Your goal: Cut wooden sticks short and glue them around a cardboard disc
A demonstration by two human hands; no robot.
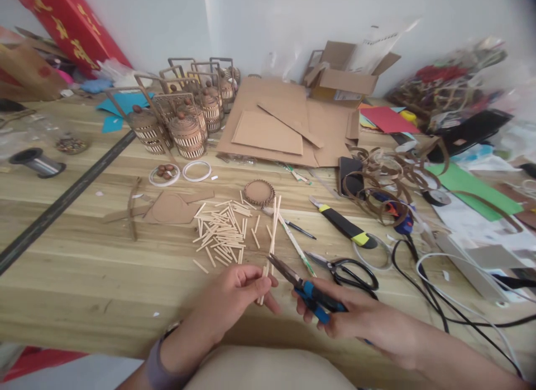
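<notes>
Between the thumb and fingers of my left hand (247,286) are thin wooden sticks (275,225), a couple of them long and pointing away from me. My right hand (335,309) is wrapped around blue-and-black-handled pliers (310,289). The jaws of the pliers meet the sticks just above my left fingertips; whether they bite into the wood I cannot tell. Beyond my left hand lies a loose pile of short cut sticks (224,231). A small round base with a woven rim (259,193) sits behind the pile.
Black scissors (354,272) and a utility knife (347,225) lie right of the sticks. Several small lidded baskets with handles (188,134) stand at the back left. Cardboard sheets (272,134) fill the back middle. Coiled brown strips (389,172) and cables (422,284) lie at right.
</notes>
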